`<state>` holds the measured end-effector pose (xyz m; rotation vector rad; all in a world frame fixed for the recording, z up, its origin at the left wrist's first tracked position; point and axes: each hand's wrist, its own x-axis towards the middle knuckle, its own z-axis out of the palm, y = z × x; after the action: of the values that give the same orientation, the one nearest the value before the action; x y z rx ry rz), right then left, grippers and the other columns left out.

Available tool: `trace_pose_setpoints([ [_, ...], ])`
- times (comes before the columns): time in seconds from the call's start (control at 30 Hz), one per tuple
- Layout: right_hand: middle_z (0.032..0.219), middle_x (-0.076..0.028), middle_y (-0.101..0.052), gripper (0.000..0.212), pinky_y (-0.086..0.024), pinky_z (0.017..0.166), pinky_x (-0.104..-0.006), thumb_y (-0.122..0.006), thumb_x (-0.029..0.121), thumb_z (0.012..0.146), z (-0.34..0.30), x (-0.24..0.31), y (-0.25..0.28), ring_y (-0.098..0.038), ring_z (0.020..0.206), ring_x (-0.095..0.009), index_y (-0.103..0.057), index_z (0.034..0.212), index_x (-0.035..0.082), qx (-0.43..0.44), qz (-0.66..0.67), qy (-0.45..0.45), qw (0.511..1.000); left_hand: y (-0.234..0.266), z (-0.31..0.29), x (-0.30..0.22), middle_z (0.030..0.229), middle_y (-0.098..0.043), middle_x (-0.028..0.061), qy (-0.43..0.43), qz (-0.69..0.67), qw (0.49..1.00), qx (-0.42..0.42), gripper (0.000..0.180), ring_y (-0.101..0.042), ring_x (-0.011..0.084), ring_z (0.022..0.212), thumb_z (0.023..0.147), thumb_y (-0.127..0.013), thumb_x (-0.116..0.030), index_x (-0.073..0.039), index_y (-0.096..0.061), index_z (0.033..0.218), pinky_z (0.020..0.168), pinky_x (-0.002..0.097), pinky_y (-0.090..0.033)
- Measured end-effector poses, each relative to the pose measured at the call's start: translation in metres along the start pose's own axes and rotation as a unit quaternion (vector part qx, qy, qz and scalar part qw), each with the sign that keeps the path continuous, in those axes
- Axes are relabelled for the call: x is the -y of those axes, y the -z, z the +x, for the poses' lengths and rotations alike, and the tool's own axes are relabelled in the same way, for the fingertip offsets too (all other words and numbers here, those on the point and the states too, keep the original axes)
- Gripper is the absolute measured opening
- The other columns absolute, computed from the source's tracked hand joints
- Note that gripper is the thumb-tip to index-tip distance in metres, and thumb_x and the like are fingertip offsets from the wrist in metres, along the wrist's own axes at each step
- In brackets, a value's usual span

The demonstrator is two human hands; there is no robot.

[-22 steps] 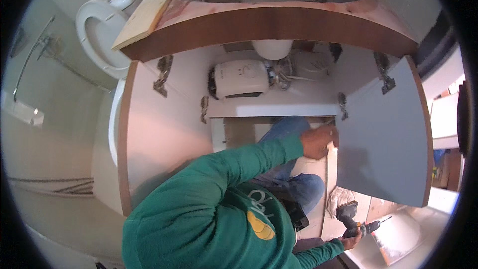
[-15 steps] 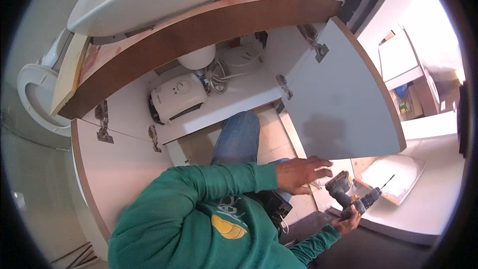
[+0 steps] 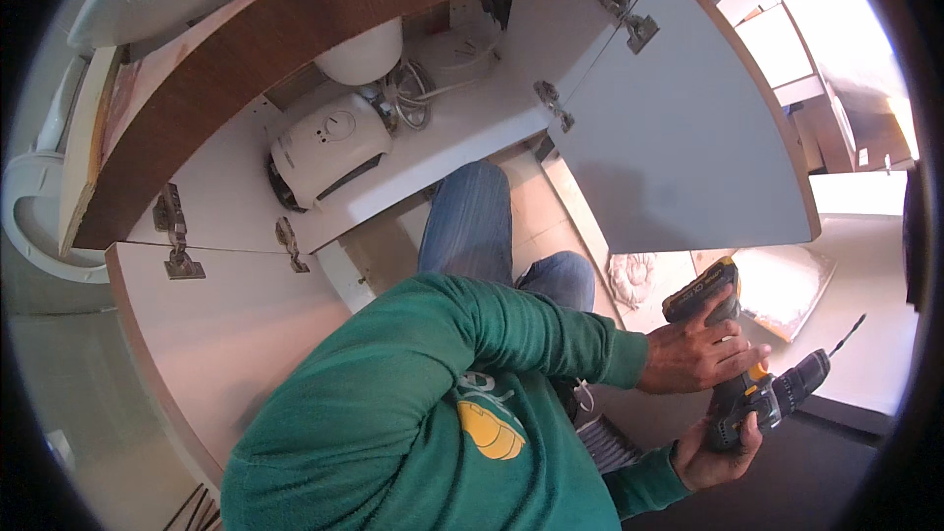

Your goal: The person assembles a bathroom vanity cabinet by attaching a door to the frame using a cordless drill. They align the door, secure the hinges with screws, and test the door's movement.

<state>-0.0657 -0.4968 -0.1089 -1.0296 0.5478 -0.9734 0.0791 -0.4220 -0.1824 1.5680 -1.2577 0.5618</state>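
Both my hands are on a black and yellow cordless drill (image 3: 755, 403) at the lower right, its bit (image 3: 848, 334) pointing up and to the right. My left hand (image 3: 700, 352) wraps round the handle, just beside the battery pack (image 3: 700, 290); the fingers partly hide the grip. Underneath, my right hand (image 3: 720, 454) grips the rear of the drill body, thumb laid along its side. The drill is held tilted, with its battery end toward the open cabinet door (image 3: 678, 138).
Before me is a vanity cabinet with a curved brown edge (image 3: 295, 34) and a second open door (image 3: 216, 334). Inside sit a white water heater (image 3: 332, 146) and coiled hoses (image 3: 408, 98). A plastic-wrapped packet (image 3: 787, 280) and a bundled cloth (image 3: 631, 277) lie at the right.
My left hand has moved right and closed round the drill's handle; before, it was apart from the drill. The drill and my right hand have shifted right, and the view has tilted lower.
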Motion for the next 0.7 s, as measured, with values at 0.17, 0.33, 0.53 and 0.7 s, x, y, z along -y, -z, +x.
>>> trace_pose_setpoints([
  [0.17, 0.14, -0.022, -0.055, 0.069, -0.046, 0.111, -0.0485, -0.066, 0.04, 0.092, -0.026, -0.027, 0.003, -0.06, 0.125, -0.033, -0.05, 0.142, -0.004, 0.079, -0.006, 0.192, 0.978, 0.02, -0.006, -0.003, 0.094, -0.067, 0.0035, 0.013, -0.093, 0.995, -0.013, 0.068, -0.07, 0.0244, 0.096, 0.094, -0.067, -0.017, -0.001, -0.038, 0.154, 0.119, 0.0763, -0.018],
  [0.33, 0.138, -0.02, -0.056, 0.074, -0.048, 0.109, -0.0464, -0.071, 0.043, 0.087, -0.012, -0.042, -0.048, -0.06, 0.125, -0.032, -0.049, 0.142, -0.002, 0.328, -0.126, 0.323, 0.879, 0.049, -0.019, -0.005, 0.098, -0.067, 0.0077, 0.038, -0.29, 0.951, -0.103, 0.068, -0.069, 0.0313, 0.1, 0.089, -0.074, -0.015, -0.007, -0.044, 0.15, 0.118, 0.0752, -0.021],
  [0.53, 0.137, -0.019, -0.057, 0.076, -0.05, 0.106, -0.0445, -0.075, 0.039, 0.085, -0.012, -0.046, -0.083, -0.061, 0.123, -0.031, -0.048, 0.142, -0.002, 0.453, -0.308, 0.298, 0.782, 0.084, -0.023, 0.007, 0.125, -0.061, 0.0165, 0.032, -0.356, 0.91, -0.21, 0.08, -0.06, 0.0341, 0.122, 0.075, -0.087, -0.013, -0.009, -0.051, 0.147, 0.108, 0.0581, -0.043],
  [0.7, 0.136, -0.018, -0.057, 0.077, -0.052, 0.104, -0.0428, -0.078, 0.036, 0.082, -0.018, -0.049, -0.099, -0.062, 0.122, -0.03, -0.047, 0.142, -0.001, 0.524, -0.415, 0.246, 0.702, 0.071, -0.047, 0.022, 0.142, -0.045, 0.0212, 0.075, -0.436, 0.852, -0.278, 0.088, -0.033, 0.0431, 0.142, 0.06, -0.092, -0.025, -0.012, -0.058, 0.14, 0.119, 0.059, -0.031],
])
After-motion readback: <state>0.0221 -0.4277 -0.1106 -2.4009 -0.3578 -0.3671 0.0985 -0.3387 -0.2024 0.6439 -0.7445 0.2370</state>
